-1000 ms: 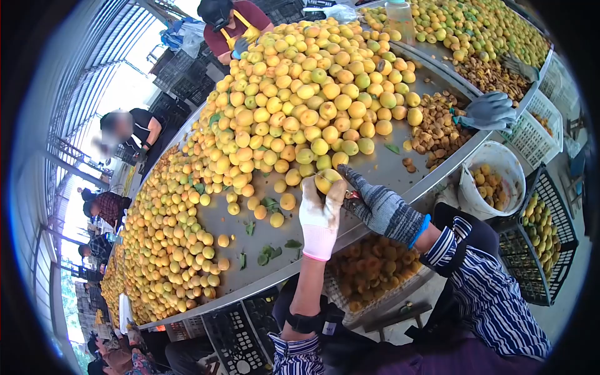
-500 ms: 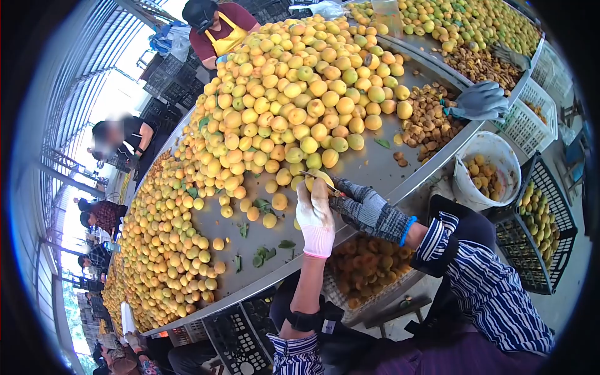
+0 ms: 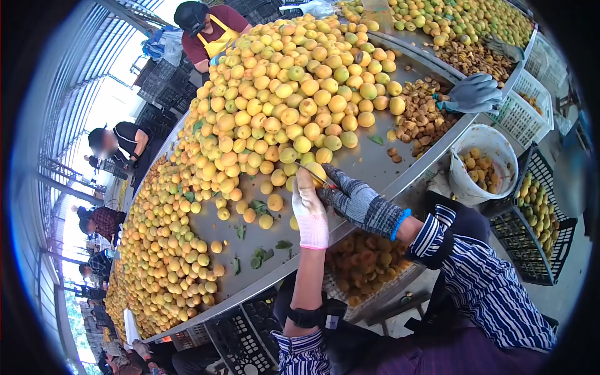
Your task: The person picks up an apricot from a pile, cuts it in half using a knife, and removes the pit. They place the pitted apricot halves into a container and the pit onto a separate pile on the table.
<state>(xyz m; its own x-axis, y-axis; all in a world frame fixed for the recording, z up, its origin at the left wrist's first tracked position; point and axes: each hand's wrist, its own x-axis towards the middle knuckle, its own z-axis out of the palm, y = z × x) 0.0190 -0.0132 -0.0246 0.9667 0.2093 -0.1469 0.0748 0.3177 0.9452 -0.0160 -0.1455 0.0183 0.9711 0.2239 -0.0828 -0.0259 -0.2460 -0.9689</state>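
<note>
My left hand (image 3: pixel 310 215), in a white glove with a pink cuff, has its fingers closed around a yellow apricot (image 3: pixel 317 170) just over the metal table edge. A small knife (image 3: pixel 324 181) with some red at its handle is in my right hand (image 3: pixel 359 200), which wears a grey knit glove with a blue cuff. The knife's thin blade lies across the apricot. Both hands are close together. Beyond them rises a big pile of apricots (image 3: pixel 275 94) on the metal table (image 3: pixel 369 159).
Pitted apricot pieces (image 3: pixel 422 112) and a grey glove (image 3: pixel 473 94) lie at right. Beside the table stand a white bucket (image 3: pixel 464 181) and a black crate (image 3: pixel 556 250) of fruit. A crate of apricots (image 3: pixel 369 262) sits below the edge. Another person (image 3: pixel 215 31) works across the table.
The view has shifted slightly. My hands stay together at the apricot, with the knife blade now lying more across it.
</note>
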